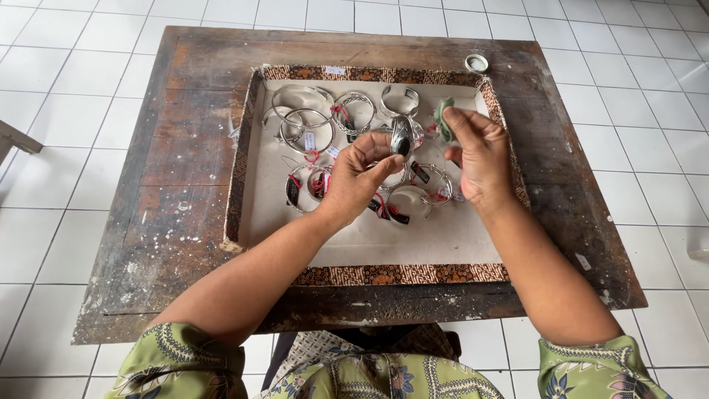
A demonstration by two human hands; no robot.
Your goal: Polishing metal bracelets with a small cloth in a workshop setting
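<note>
My left hand (360, 176) holds a shiny silver bangle (402, 137) upright by its rim, above a shallow tray. My right hand (478, 151) pinches a small green cloth (443, 118) between thumb and fingertips, close to the right of the bangle. The two hands are a few centimetres apart. Several more silver bangles (306, 129) with small red tags lie on the tray's pale lining, partly hidden under my hands.
The tray (399, 275) has a brown patterned fabric border and rests on a worn dark wooden table (170, 185). A small round white lid (476, 63) sits at the table's far right corner. White tiled floor (59, 111) surrounds the table.
</note>
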